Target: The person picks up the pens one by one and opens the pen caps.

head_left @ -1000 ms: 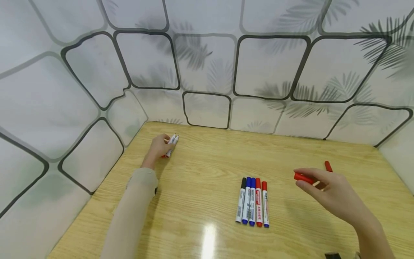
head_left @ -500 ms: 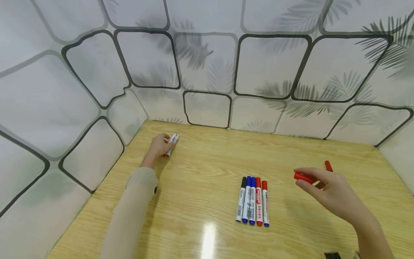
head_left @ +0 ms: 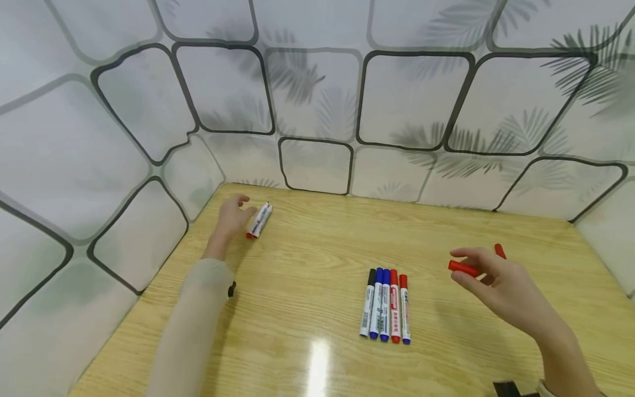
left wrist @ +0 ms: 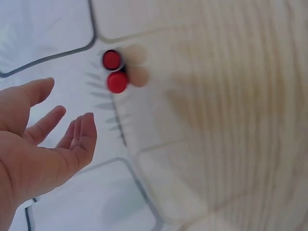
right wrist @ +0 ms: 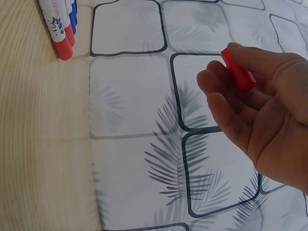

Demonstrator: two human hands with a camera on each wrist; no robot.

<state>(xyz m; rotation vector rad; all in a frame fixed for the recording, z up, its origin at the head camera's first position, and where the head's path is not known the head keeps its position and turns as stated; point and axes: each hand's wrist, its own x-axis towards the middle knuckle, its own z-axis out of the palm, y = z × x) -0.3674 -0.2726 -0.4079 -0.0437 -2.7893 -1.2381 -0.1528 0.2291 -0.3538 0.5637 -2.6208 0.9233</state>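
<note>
Two white markers point(head_left: 265, 220) lie side by side on the table at the far left, their red ends point(left wrist: 117, 83) facing the left wrist camera. Just left of them is my left hand point(head_left: 231, 216), with its fingers spread and loosely bent and nothing between them. My right hand point(head_left: 511, 284) pinches a red marker cap point(head_left: 463, 268) between thumb and fingers above the table; the right wrist view shows the same cap point(right wrist: 239, 72) near the thumb tip. Behind that hand another red piece point(head_left: 500, 251) lies on the table, partly hidden.
Several markers with black, blue and red caps stand out in a neat row point(head_left: 385, 309) on the wooden table point(head_left: 307, 275), right of the middle. A patterned white wall covering point(head_left: 317, 94) closes off the back and left sides.
My left hand has let go of the two white markers and drawn back to the left, leaving them on the table. The right hand keeps its pinch on the red marker cap.
</note>
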